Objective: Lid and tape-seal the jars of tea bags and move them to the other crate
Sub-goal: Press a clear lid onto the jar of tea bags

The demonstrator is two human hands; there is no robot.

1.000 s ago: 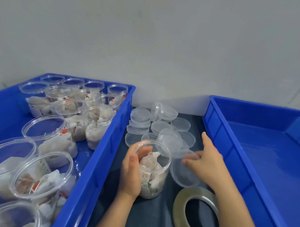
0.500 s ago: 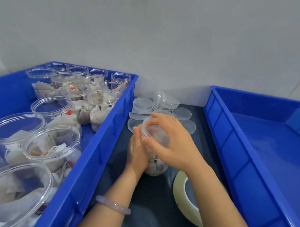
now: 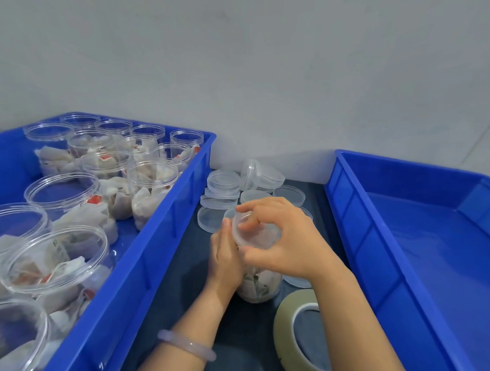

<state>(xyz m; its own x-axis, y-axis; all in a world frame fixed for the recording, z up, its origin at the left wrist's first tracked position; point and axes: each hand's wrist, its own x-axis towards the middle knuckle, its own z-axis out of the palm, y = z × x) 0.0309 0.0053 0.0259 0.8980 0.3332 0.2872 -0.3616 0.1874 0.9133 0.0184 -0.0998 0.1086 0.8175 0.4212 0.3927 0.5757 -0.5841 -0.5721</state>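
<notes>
A clear jar of tea bags point(image 3: 259, 285) stands on the dark surface between two blue crates. My left hand point(image 3: 226, 257) grips its side. My right hand point(image 3: 286, 242) curls over the top and pinches a clear lid point(image 3: 254, 234) that sits on the jar's mouth. A roll of tape point(image 3: 284, 331) lies just right of the jar, by my right forearm. The left crate point(image 3: 158, 238) holds several open jars of tea bags point(image 3: 152, 193). The right crate point(image 3: 430, 247) holds nothing that shows.
Several loose clear lids point(image 3: 223, 181) lie in a heap behind the jar, against the grey wall. One more lid point(image 3: 297, 281) shows under my right wrist. The gap between the crates is narrow.
My right hand took a lid from the heap and brought it onto the jar, where its fingers now pinch the rim. The left hand kept hold of the jar. The view shifted.
</notes>
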